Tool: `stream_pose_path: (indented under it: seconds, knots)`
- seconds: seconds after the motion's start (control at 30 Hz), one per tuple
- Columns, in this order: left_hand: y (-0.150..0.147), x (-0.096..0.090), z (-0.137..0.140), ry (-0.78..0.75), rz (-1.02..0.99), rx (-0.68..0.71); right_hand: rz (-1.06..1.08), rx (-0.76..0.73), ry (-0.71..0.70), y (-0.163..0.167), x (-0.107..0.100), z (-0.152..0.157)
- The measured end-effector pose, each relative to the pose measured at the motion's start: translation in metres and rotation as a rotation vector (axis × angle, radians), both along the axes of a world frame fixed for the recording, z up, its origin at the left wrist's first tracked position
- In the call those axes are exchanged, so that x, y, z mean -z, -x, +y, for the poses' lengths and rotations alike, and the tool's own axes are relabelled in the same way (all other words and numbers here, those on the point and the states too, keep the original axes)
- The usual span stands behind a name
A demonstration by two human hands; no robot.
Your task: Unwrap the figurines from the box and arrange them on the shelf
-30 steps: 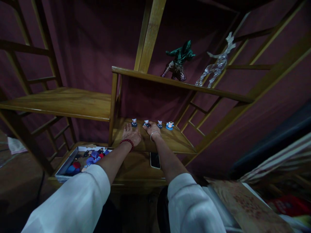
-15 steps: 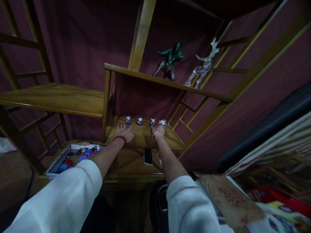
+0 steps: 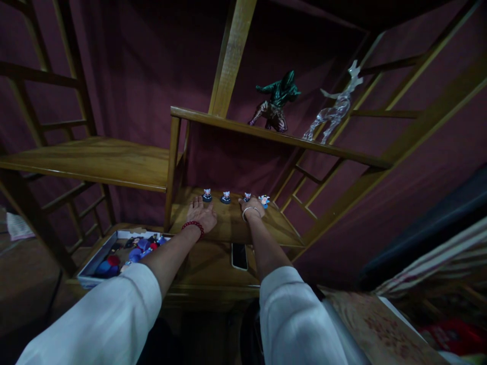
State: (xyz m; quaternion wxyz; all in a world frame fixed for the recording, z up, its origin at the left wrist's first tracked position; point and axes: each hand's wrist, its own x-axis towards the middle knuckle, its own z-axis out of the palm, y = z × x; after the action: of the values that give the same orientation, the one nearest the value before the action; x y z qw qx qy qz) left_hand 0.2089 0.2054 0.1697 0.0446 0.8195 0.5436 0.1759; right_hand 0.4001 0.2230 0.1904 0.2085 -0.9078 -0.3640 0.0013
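Note:
Several small figurines stand in a row on the low wooden shelf. My left hand (image 3: 202,215) lies flat with its fingers stretched out, just in front of the leftmost cat figurine (image 3: 207,195). A second cat figurine (image 3: 225,197) stands between my hands. My right hand (image 3: 252,206) is closed around the lower part of a third cat figurine (image 3: 247,196), thumb on its left; my fingers partly hide it. Right beside that hand stands a white and blue figurine (image 3: 264,201).
A box (image 3: 88,280) of colourful figures sits at the lower left. A phone (image 3: 239,256) lies below the row. Overhead, a shelf edge (image 3: 243,129) carries a green hooded figure (image 3: 279,99) and a clear deer figure (image 3: 337,109).
My right hand has shifted from the white and blue figurine leftward to the third cat figurine. My left hand stays by the leftmost one. The view has swung slightly left.

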Motion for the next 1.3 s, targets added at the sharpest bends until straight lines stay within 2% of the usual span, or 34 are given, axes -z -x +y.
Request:
stream_pose_path:
  seconds: [0.33,0.6,0.8,0.9,1.0,1.13,1.2,1.3]
  knots:
    - [0.0,-0.002,0.0,0.027,0.005,0.005,-0.074,-0.177,-0.026,-0.01,0.007,-0.01]
    - [0.0,0.0,0.001,0.012,0.037,0.013,-0.039,-0.221,-0.022,-0.013,0.008,-0.01]
    - [-0.001,-0.001,0.001,0.027,0.028,0.01,0.004,-0.241,-0.064,-0.013,0.009,-0.011]
    - [0.0,-0.002,0.0,0.027,0.024,0.002,0.076,-0.258,-0.17,-0.013,0.01,-0.013]
    - [0.0,-0.001,0.001,0.014,0.018,0.003,0.173,-0.187,-0.311,-0.023,0.012,-0.02]
    - [-0.001,0.001,0.002,0.012,0.022,-0.007,0.116,0.115,-0.376,-0.046,0.011,-0.037]
    - [-0.001,0.001,0.002,0.01,0.031,-0.01,0.097,0.162,-0.376,-0.056,0.01,-0.043]
    - [-0.002,-0.001,0.001,0.017,0.031,-0.01,0.073,0.136,-0.284,-0.062,0.009,-0.044]
